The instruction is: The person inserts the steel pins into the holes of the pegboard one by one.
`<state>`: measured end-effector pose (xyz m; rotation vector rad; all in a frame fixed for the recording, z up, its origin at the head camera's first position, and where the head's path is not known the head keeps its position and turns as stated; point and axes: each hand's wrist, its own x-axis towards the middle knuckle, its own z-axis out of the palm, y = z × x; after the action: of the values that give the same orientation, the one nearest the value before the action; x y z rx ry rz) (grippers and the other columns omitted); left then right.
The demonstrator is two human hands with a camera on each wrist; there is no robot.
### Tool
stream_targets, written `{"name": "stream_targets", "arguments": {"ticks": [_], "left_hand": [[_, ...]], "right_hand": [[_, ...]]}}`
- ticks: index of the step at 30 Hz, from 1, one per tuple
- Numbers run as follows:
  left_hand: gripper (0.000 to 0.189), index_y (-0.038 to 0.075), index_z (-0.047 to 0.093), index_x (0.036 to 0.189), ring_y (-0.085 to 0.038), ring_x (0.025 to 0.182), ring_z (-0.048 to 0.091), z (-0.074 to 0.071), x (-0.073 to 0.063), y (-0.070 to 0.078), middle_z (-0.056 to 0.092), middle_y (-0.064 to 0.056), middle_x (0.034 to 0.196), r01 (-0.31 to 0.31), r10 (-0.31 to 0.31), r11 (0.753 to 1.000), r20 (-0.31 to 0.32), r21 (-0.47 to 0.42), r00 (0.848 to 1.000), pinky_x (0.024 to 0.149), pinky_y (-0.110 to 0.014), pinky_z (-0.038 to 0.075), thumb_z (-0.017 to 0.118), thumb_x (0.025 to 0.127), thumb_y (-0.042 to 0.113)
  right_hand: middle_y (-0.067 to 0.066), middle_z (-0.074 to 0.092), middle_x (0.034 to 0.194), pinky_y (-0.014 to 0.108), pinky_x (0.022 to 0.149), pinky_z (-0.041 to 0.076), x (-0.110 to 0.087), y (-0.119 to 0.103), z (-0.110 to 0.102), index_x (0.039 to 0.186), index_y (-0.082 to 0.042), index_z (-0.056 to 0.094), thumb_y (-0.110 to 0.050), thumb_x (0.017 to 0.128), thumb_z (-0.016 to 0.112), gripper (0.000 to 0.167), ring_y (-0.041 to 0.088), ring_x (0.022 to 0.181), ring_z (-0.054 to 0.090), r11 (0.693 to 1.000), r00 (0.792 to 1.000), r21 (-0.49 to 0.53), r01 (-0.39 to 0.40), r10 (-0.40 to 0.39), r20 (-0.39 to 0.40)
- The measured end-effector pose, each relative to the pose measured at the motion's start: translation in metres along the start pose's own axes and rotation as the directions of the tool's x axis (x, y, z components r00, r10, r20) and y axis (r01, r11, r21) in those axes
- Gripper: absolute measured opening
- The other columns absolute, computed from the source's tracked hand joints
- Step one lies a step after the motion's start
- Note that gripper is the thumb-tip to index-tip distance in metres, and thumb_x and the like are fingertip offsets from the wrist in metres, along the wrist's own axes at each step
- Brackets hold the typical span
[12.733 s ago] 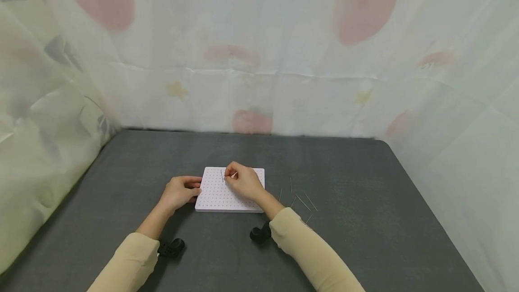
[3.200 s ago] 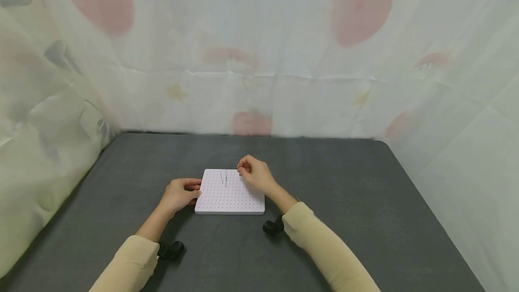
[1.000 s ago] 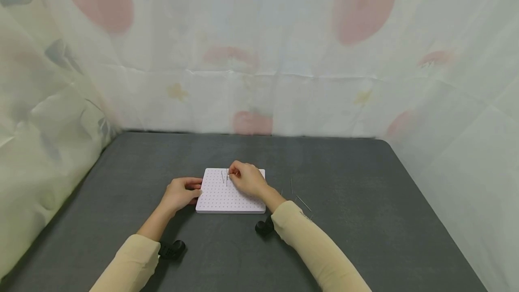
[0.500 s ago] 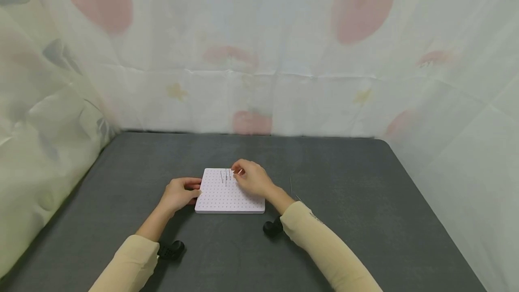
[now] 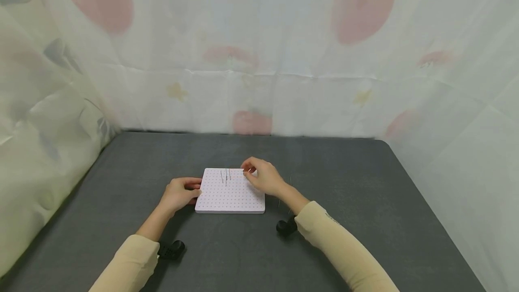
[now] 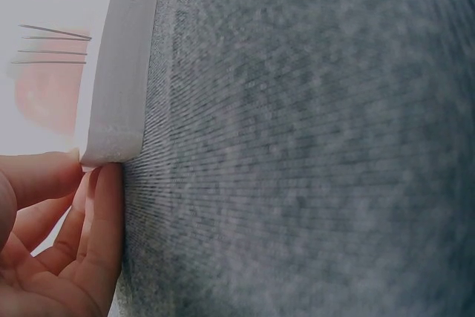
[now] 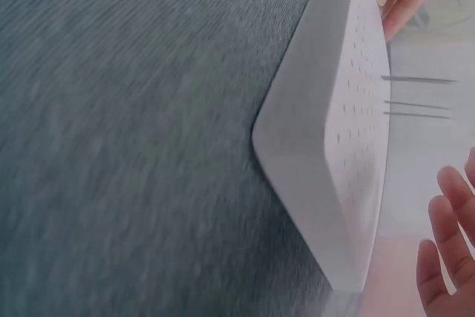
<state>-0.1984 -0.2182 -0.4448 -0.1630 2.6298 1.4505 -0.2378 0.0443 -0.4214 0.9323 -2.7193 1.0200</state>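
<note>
A white board (image 5: 229,203) with a grid of small holes lies on the dark table. My left hand (image 5: 178,193) grips its left edge; in the left wrist view the thumb is at the upper face and the fingers at the side. Several thin metal pins (image 5: 226,178) stand up from the board near its far edge, one leaning slightly. They also show in the left wrist view as dark pins (image 6: 56,52). Above the board's right far part, my right hand (image 5: 264,178) has its fingers apart and loosely bent, with nothing held. In the right wrist view its fingertips (image 7: 444,220) are spread.
Loose thin pins (image 5: 290,184) lie on the table (image 5: 344,184) right of the board, partly hidden by the right forearm. Black wrist cameras (image 5: 172,250) sit under both wrists. A patterned curtain (image 5: 308,57) hangs behind the table and along its sides.
Since earlier frames, another pin stands in the board, to the right of the others. My right hand has let go of it and moved right. My left hand has stayed on the board's edge.
</note>
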Motion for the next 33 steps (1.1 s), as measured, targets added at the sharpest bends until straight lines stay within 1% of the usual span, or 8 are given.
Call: {"name": "stream_targets", "arguments": {"ticks": [5,7,11,17,23,30,33], "left_hand": [[0.036,-0.002,0.06,0.118,-0.015,0.076,0.063,0.0,0.0,0.001,0.063,-0.016,0.099,-0.001,0.001,1.0,0.0,-0.011,1.0,0.063,-0.031,0.057,0.062,0.082,0.003],[0.036,-0.002,0.059,0.118,-0.015,0.076,0.063,0.0,-0.001,0.001,0.063,-0.016,0.099,0.0,0.0,1.0,0.001,-0.012,1.0,0.063,-0.031,0.057,0.062,0.082,0.003],[0.036,-0.002,0.059,0.118,-0.015,0.076,0.063,0.0,0.0,0.001,0.063,-0.015,0.099,0.005,-0.005,1.0,0.003,-0.011,1.0,0.063,-0.031,0.057,0.062,0.082,0.003],[0.036,-0.002,0.06,0.118,-0.015,0.076,0.063,-0.001,0.0,0.001,0.063,-0.016,0.1,0.015,-0.015,1.0,-0.002,-0.006,1.0,0.063,-0.031,0.057,0.063,0.082,0.003],[0.037,-0.002,0.059,0.118,-0.015,0.075,0.063,-0.002,0.0,0.001,0.063,-0.016,0.101,0.018,-0.018,1.0,0.002,-0.001,1.0,0.063,-0.031,0.057,0.063,0.082,0.003],[0.037,-0.001,0.058,0.12,-0.017,0.078,0.063,-0.002,0.001,0.001,0.062,-0.018,0.104,0.023,-0.023,1.0,0.007,0.009,1.0,0.064,-0.03,0.057,0.063,0.083,0.005],[0.037,-0.001,0.058,0.12,-0.016,0.078,0.063,-0.002,0.002,-0.001,0.062,-0.017,0.104,0.023,-0.023,1.0,0.006,0.01,1.0,0.064,-0.03,0.057,0.062,0.083,0.005]], "right_hand": [[-0.003,0.064,0.097,0.025,0.073,0.05,-0.008,0.006,-0.011,0.106,-0.007,0.061,-0.013,0.09,0.058,0.017,0.01,0.087,0.059,1.0,1.0,-0.005,0.018,-0.018,-0.006],[-0.002,0.063,0.096,0.028,0.073,0.051,-0.012,0.007,-0.016,0.105,-0.007,0.062,-0.013,0.089,0.058,0.018,0.01,0.087,0.059,1.0,1.0,-0.004,0.029,-0.029,-0.002],[-0.004,0.063,0.096,0.029,0.07,0.051,-0.019,0.009,-0.027,0.106,-0.007,0.062,-0.014,0.089,0.058,0.018,0.009,0.087,0.058,0.999,0.999,-0.019,0.043,-0.043,0.015],[-0.003,0.062,0.096,0.035,0.073,0.051,-0.03,0.013,-0.041,0.106,-0.007,0.062,-0.014,0.09,0.058,0.018,0.01,0.088,0.057,0.998,0.998,-0.025,0.059,-0.058,0.018],[-0.002,0.062,0.098,0.038,0.075,0.051,-0.044,0.023,-0.05,0.106,-0.01,0.061,-0.015,0.09,0.059,0.017,0.01,0.087,0.057,0.999,0.999,-0.021,0.043,-0.043,0.006],[-0.004,0.062,0.098,0.036,0.074,0.051,-0.064,0.037,-0.059,0.107,-0.011,0.061,-0.015,0.089,0.06,0.018,0.008,0.087,0.056,1.0,1.0,-0.001,-0.001,0.001,-0.016],[-0.004,0.062,0.099,0.036,0.074,0.051,-0.072,0.042,-0.062,0.107,-0.01,0.061,-0.015,0.089,0.061,0.019,0.008,0.088,0.056,1.0,1.0,0.01,-0.012,0.012,-0.029]]}}
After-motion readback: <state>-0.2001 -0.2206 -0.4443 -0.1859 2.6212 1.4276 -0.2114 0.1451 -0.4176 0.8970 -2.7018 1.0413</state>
